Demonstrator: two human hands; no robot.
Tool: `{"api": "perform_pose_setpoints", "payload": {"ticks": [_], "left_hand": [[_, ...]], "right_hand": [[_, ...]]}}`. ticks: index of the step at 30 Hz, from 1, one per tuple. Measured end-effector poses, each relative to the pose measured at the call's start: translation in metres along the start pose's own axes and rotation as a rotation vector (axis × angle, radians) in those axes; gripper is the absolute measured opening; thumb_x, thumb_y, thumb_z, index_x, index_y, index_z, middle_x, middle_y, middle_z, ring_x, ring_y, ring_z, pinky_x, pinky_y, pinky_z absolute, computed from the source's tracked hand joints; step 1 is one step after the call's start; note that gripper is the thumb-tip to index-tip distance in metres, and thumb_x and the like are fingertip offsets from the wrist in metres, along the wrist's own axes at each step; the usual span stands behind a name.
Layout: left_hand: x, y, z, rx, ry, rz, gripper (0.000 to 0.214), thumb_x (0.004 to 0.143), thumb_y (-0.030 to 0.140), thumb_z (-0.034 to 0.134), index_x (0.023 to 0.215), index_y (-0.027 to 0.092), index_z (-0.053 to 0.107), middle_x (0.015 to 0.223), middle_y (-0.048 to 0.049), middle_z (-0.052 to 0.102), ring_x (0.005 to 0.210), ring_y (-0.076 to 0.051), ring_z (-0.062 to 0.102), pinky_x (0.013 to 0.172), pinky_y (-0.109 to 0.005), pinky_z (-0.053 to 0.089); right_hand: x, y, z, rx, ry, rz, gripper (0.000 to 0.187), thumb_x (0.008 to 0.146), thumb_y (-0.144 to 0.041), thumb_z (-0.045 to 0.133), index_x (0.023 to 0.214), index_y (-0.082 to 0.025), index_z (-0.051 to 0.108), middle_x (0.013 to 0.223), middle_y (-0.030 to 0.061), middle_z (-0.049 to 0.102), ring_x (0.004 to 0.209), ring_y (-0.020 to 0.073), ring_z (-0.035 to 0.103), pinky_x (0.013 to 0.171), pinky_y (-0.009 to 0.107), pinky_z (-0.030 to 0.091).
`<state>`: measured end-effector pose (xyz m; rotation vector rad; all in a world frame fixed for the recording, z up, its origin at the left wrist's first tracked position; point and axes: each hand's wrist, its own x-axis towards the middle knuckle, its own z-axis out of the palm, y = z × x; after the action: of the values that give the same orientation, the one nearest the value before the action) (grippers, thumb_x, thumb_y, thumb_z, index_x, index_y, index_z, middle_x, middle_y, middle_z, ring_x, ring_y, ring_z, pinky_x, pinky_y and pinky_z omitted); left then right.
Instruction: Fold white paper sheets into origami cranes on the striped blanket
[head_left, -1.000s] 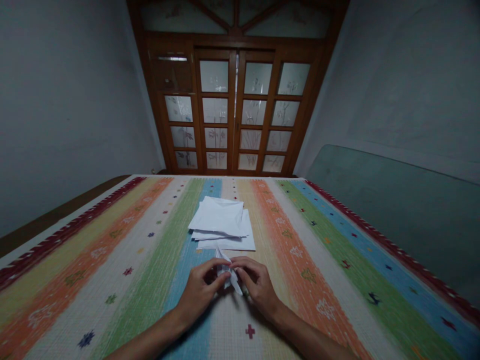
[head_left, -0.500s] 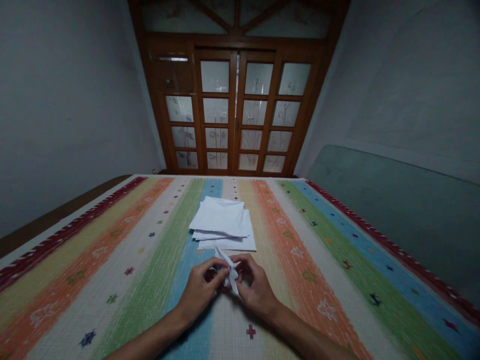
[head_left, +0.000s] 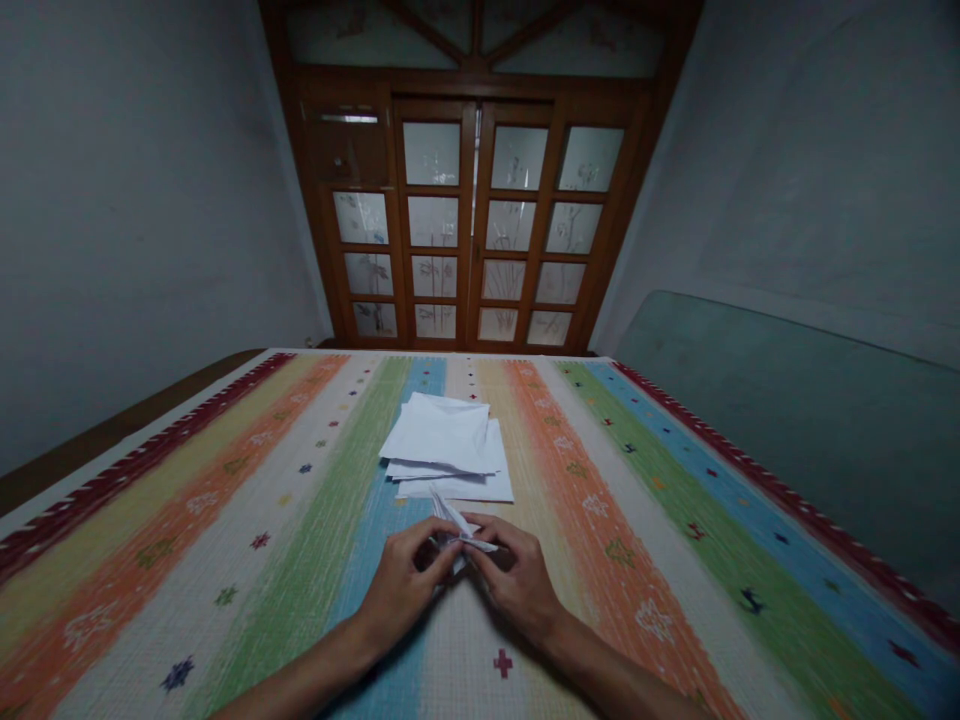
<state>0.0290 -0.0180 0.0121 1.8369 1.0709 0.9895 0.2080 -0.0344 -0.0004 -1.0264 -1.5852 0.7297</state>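
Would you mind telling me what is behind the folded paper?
Beyond the folded paper lies a paper stack on a striped tablecloth; whatever the folded paper covers cannot be seen.

Pale light glows through the glass panes [head_left: 511,157] while the walls [head_left: 135,220] lie dim

The left hand [head_left: 397,575] and the right hand [head_left: 523,575] are bare, as are the wrists [head_left: 361,637] and the left forearm [head_left: 300,675] and right forearm [head_left: 611,665]. The forearms are slim and smooth in outline, broadening gently from the narrow wrists toward the lower edge of the view, where they are cut off. The fingers [head_left: 430,525] are slender, the thumbs [head_left: 436,570] a little thicker, and the knuckles [head_left: 531,546] rounded. Dim, soft light picks out the backs of the hands, with deeper shade along their undersides. Fingernails and finer surface detail are too small to make out.
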Motion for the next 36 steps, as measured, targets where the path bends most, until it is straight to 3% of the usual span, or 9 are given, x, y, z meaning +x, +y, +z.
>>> {"api": "perform_pose_setpoints", "payload": {"ticks": [3, 8, 13, 19, 23, 28, 32, 36], "left_hand": [[-0.0005, -0.0001, 0.0004, 0.037, 0.006, 0.016, 0.024, 0.092, 0.042, 0.061, 0.097, 0.020, 0.071, 0.083, -0.0036, 0.075, 0.065, -0.016, 0.069, 0.062, -0.024, 0.052], [-0.0020, -0.0009, 0.0022, 0.132, 0.011, 0.055, 0.020, 0.092, 0.036, 0.061, 0.101, 0.021, 0.072, 0.092, -0.0052, 0.078, 0.076, -0.019, 0.072, 0.070, -0.027, 0.055], [-0.0040, 0.0005, 0.0013, 0.221, 0.022, 0.123, 0.020, 0.091, 0.034, 0.063, 0.105, 0.024, 0.074, 0.102, -0.0054, 0.078, 0.089, -0.022, 0.073, 0.086, -0.035, 0.054], [-0.0073, 0.0000, -0.0009, 0.163, -0.046, 0.235, 0.028, 0.098, 0.027, 0.049, 0.118, 0.026, 0.069, 0.104, -0.0060, 0.076, 0.099, -0.020, 0.070, 0.091, -0.032, 0.054], [-0.0087, -0.0047, 0.0032, 0.028, 0.039, 0.126, 0.041, 0.093, 0.026, 0.058, 0.133, 0.025, 0.054, 0.091, -0.0029, 0.072, 0.083, -0.019, 0.071, 0.082, -0.032, 0.057], [-0.0063, -0.0038, 0.0083, -0.402, 0.071, -0.049, 0.058, 0.088, 0.028, 0.062, 0.138, 0.025, 0.033, 0.079, 0.0036, 0.064, 0.067, -0.016, 0.068, 0.066, -0.029, 0.057], [-0.0036, 0.0009, 0.0057, -0.483, 0.107, -0.094, 0.053, 0.088, 0.035, 0.064, 0.132, 0.025, 0.037, 0.074, 0.0049, 0.062, 0.061, -0.015, 0.064, 0.062, -0.027, 0.055], [-0.0027, 0.0021, 0.0005, -0.399, 0.092, -0.034, 0.030, 0.092, 0.035, 0.058, 0.119, 0.022, 0.054, 0.086, -0.0015, 0.067, 0.075, -0.016, 0.066, 0.069, -0.027, 0.054]], "right_hand": [[0.0003, -0.0012, -0.0007, -0.059, 0.008, -0.053, 0.011, 0.088, -0.021, 0.065, 0.078, -0.019, 0.070, 0.112, 0.0136, 0.074, 0.105, 0.0261, 0.070, 0.092, 0.037, 0.054], [-0.0006, -0.0020, -0.0001, -0.136, 0.071, -0.143, 0.008, 0.087, -0.018, 0.065, 0.082, -0.020, 0.071, 0.118, 0.0147, 0.069, 0.107, 0.0252, 0.068, 0.083, 0.032, 0.058], [-0.0019, -0.0021, 0.0005, -0.141, 0.076, -0.144, 0.008, 0.087, -0.017, 0.063, 0.081, -0.020, 0.068, 0.109, 0.0126, 0.071, 0.096, 0.0217, 0.070, 0.072, 0.027, 0.059], [-0.0011, -0.0031, 0.0019, -0.126, 0.079, -0.137, 0.009, 0.084, -0.015, 0.065, 0.077, -0.020, 0.065, 0.091, 0.0076, 0.074, 0.086, 0.0198, 0.071, 0.077, 0.029, 0.056], [0.0007, -0.0016, 0.0024, -0.024, 0.109, -0.065, 0.008, 0.084, -0.019, 0.066, 0.076, -0.019, 0.066, 0.088, 0.0082, 0.074, 0.084, 0.0201, 0.071, 0.073, 0.029, 0.056], [0.0025, -0.0003, 0.0023, 0.106, 0.117, 0.043, 0.015, 0.084, -0.023, 0.066, 0.070, -0.019, 0.061, 0.085, 0.0082, 0.072, 0.083, 0.0200, 0.069, 0.075, 0.030, 0.056], [0.0046, 0.0000, 0.0033, 0.195, 0.110, 0.086, 0.020, 0.077, -0.024, 0.070, 0.066, -0.021, 0.053, 0.086, 0.0070, 0.071, 0.082, 0.0197, 0.068, 0.075, 0.029, 0.056], [0.0063, 0.0016, 0.0039, 0.284, 0.087, 0.115, 0.024, 0.072, -0.024, 0.073, 0.066, -0.022, 0.050, 0.089, 0.0074, 0.071, 0.085, 0.0212, 0.069, 0.075, 0.030, 0.056]]}}
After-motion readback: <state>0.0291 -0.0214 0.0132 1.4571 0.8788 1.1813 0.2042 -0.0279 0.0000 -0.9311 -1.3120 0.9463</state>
